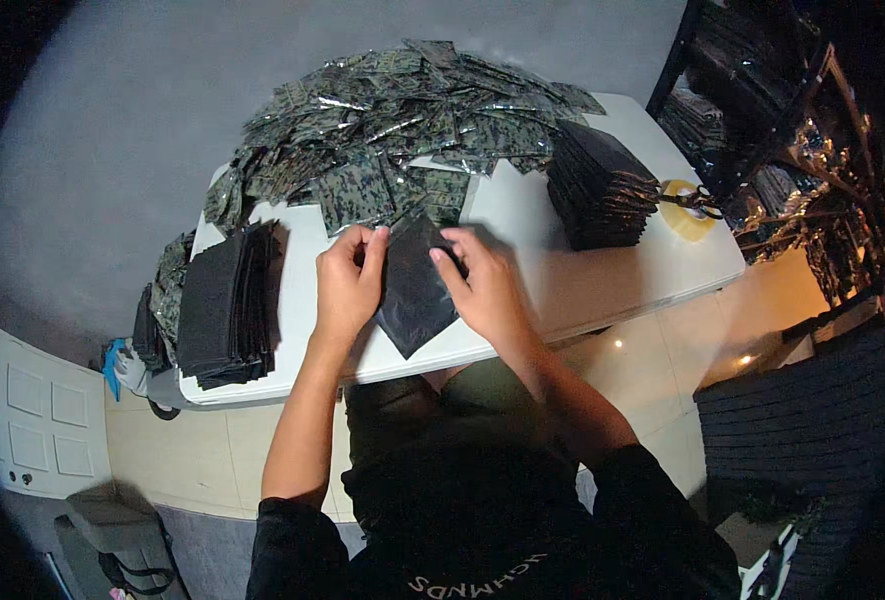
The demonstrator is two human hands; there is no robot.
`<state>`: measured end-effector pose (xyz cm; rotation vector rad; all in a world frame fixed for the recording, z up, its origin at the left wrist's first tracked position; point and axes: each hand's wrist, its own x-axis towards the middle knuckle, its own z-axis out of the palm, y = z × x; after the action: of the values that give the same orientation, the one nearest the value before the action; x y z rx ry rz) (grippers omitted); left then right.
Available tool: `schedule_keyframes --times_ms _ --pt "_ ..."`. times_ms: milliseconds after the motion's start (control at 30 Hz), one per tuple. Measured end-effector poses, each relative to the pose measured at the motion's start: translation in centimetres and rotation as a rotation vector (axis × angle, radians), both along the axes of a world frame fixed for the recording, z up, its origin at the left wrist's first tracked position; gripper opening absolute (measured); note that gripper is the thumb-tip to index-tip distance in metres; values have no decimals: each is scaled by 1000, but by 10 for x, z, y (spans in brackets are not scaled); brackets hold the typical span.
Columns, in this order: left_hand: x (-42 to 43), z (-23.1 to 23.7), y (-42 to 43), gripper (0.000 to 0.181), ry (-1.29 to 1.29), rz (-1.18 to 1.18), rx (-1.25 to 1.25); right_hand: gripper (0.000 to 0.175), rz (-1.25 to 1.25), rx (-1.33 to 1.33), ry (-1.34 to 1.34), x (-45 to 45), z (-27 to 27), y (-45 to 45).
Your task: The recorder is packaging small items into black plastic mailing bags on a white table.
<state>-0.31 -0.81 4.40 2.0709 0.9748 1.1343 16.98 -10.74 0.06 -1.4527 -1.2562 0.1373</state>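
A black flat piece in what looks like a clear plastic bag point(418, 289) is held over the table's front part, one corner towards me. My left hand point(346, 281) pinches its left edge between thumb and forefinger. On the opposite edge, my right hand point(484, 281) holds it with thumb and forefinger bent. Just beyond lies a camouflage-patterned packet point(356, 191) in shiny clear plastic. Behind it rises a large heap of similar camouflage packets point(412, 105).
A stack of black flat pieces point(221, 307) stands at the left of the white table point(300, 262). Another black stack point(600, 184) leans at the right. Near it are scissors point(690, 199) and a yellowish tape roll point(684, 221). A rack with dark goods point(757, 135) stands beyond the right end.
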Motion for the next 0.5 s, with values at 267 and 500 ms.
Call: schedule_keyframes --times_ms 267,500 --pt "-3 12 2 52 -201 82 -21 32 11 -154 140 -1 26 10" --pt "-7 11 9 53 -495 -29 -295 28 82 59 75 12 31 17"
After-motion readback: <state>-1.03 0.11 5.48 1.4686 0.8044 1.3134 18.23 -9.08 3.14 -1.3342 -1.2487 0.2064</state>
